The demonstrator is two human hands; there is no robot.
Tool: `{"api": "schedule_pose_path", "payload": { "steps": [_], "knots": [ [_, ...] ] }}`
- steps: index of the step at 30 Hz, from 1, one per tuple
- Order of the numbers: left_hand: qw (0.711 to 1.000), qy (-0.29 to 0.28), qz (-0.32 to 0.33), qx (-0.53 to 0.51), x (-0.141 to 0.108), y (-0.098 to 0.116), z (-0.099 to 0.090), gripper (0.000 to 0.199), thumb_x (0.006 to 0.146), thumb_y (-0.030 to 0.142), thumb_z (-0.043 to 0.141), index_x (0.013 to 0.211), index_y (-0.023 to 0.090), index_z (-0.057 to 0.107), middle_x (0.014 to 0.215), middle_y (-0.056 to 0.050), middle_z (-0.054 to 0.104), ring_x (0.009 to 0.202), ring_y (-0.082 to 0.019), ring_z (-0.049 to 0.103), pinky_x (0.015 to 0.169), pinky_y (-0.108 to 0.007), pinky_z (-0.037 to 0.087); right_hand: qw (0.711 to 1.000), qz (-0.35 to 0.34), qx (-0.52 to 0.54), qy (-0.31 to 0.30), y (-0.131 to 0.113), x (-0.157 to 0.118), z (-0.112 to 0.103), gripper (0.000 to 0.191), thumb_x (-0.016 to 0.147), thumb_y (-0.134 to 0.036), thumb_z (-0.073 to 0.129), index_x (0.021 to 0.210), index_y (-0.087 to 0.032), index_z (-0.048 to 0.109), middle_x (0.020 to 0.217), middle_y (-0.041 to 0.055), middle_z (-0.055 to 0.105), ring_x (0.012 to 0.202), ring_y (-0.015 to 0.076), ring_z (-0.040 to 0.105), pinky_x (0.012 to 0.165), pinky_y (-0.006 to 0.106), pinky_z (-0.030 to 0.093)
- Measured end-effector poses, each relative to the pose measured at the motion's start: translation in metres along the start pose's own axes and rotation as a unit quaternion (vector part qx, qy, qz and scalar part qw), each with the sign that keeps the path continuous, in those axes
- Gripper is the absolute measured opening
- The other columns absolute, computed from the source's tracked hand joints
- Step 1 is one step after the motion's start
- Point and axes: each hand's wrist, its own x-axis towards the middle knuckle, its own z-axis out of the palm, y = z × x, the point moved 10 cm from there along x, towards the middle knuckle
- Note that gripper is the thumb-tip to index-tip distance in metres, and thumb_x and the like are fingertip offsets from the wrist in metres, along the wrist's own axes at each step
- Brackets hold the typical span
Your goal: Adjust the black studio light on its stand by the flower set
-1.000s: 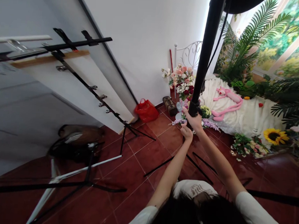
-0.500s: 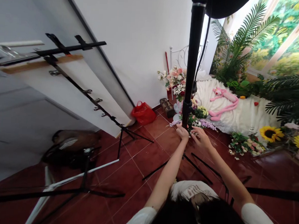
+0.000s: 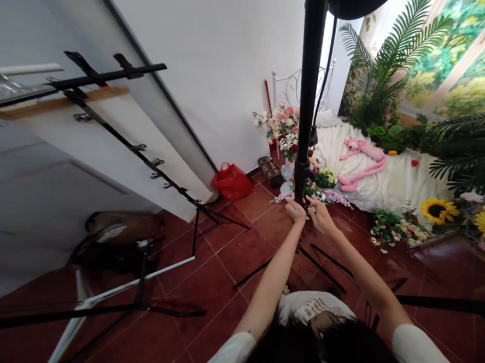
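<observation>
Upright before me stands a black light stand (image 3: 312, 71), with a dark round lamp head (image 3: 360, 3) at its top. My left hand (image 3: 296, 211) is wrapped around the pole below a black collar (image 3: 302, 170). Close on the pole's right side is my right hand (image 3: 321, 216), its fingers stretched toward the pole and slightly apart. Whether its fingertips touch a knob there is too small to tell. A black cable (image 3: 327, 71) hangs along the pole. The stand's legs (image 3: 321, 268) spread over the red tiles.
A backdrop stand (image 3: 126, 136) with clamps and white boards is on the left. A red bag (image 3: 232, 181) sits by the wall. To the right are a white furry cover (image 3: 406, 186), a pink plush toy (image 3: 365, 159), sunflowers (image 3: 438, 210) and palm leaves (image 3: 397, 65). A black bar (image 3: 444, 305) crosses low right.
The view has shifted slightly, and the pole appears a little further left. My right hand's fingers have moved closer to the pole. My left hand keeps its grip.
</observation>
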Motion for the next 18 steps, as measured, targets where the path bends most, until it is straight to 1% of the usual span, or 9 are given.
{"api": "schedule_pose_path", "payload": {
  "steps": [2, 4, 6, 8, 10, 12, 15, 18],
  "knots": [
    [1.0, -0.01, -0.012, -0.026, -0.001, 0.001, 0.001, 0.066, 0.099, 0.049, 0.015, 0.085, 0.012, 0.068, 0.069, -0.013, 0.069, 0.06, -0.016, 0.063, 0.06, -0.026, 0.047, 1.0, 0.003, 0.011, 0.01, 0.004, 0.007, -0.002, 0.021, 0.1, -0.035, 0.037, 0.109, -0.022, 0.05, 0.136, 0.0151, 0.058, 0.142, 0.0248, 0.04, 0.114, 0.051, 0.032],
    [0.999, -0.011, -0.018, -0.034, -0.001, 0.002, 0.001, 0.066, 0.099, 0.049, 0.014, 0.083, 0.012, 0.067, 0.07, -0.012, 0.069, 0.061, -0.015, 0.063, 0.062, -0.025, 0.048, 0.999, 0.015, 0.023, 0.02, 0.011, 0.014, -0.002, 0.022, 0.099, -0.038, 0.036, 0.105, -0.022, 0.05, 0.128, 0.0154, 0.062, 0.134, 0.0254, 0.048, 0.111, 0.049, 0.035],
    [0.999, -0.007, -0.019, -0.026, -0.002, 0.004, -0.001, 0.067, 0.099, 0.049, 0.014, 0.081, 0.013, 0.066, 0.069, -0.012, 0.068, 0.063, -0.015, 0.064, 0.065, -0.026, 0.048, 0.997, 0.047, 0.047, 0.033, 0.023, 0.021, 0.002, 0.024, 0.098, -0.041, 0.035, 0.101, -0.021, 0.049, 0.115, 0.0149, 0.065, 0.119, 0.0252, 0.058, 0.104, 0.046, 0.041],
    [1.0, -0.013, -0.015, -0.016, -0.004, 0.008, -0.002, 0.067, 0.099, 0.049, 0.012, 0.078, 0.014, 0.066, 0.068, -0.011, 0.068, 0.064, -0.015, 0.063, 0.067, -0.026, 0.048, 0.989, 0.099, 0.092, 0.053, 0.037, 0.026, 0.006, 0.025, 0.096, -0.046, 0.037, 0.098, -0.022, 0.046, 0.101, 0.0108, 0.065, 0.1, 0.0224, 0.064, 0.094, 0.041, 0.047],
    [0.999, -0.03, -0.004, -0.009, -0.006, 0.012, 0.0, 0.069, 0.099, 0.049, 0.011, 0.073, 0.015, 0.064, 0.066, -0.011, 0.068, 0.063, -0.015, 0.063, 0.068, -0.026, 0.048, 0.973, 0.151, 0.156, 0.079, 0.052, 0.028, 0.01, 0.028, 0.092, -0.05, 0.044, 0.097, -0.023, 0.042, 0.088, 0.0042, 0.063, 0.084, 0.0185, 0.064, 0.082, 0.034, 0.05],
    [0.999, -0.042, 0.006, 0.0, -0.008, 0.016, 0.0, 0.069, 0.1, 0.049, 0.01, 0.067, 0.017, 0.062, 0.065, -0.01, 0.068, 0.061, -0.014, 0.062, 0.069, -0.026, 0.047, 0.953, 0.18, 0.222, 0.101, 0.061, 0.029, 0.014, 0.034, 0.086, -0.053, 0.052, 0.097, -0.024, 0.039, 0.075, -0.0024, 0.059, 0.07, 0.0154, 0.06, 0.071, 0.029, 0.049],
    [0.999, -0.041, 0.008, 0.013, -0.009, 0.019, -0.002, 0.07, 0.1, 0.047, 0.009, 0.064, 0.017, 0.061, 0.063, -0.009, 0.067, 0.059, -0.014, 0.061, 0.067, -0.026, 0.046, 0.931, 0.205, 0.282, 0.108, 0.069, 0.033, 0.02, 0.041, 0.08, -0.054, 0.062, 0.097, -0.025, 0.038, 0.058, -0.0094, 0.05, 0.055, 0.0132, 0.054, 0.056, 0.024, 0.042],
    [0.999, -0.044, 0.02, 0.011, -0.009, 0.021, -0.001, 0.069, 0.101, 0.044, 0.009, 0.065, 0.017, 0.062, 0.062, -0.008, 0.066, 0.058, -0.014, 0.061, 0.065, -0.025, 0.046, 0.922, 0.246, 0.284, 0.091, 0.075, 0.037, 0.026, 0.035, 0.078, -0.049, 0.065, 0.091, -0.024, 0.043, 0.05, -0.0112, 0.045, 0.044, 0.0109, 0.045, 0.046, 0.022, 0.032]
  ]
}}
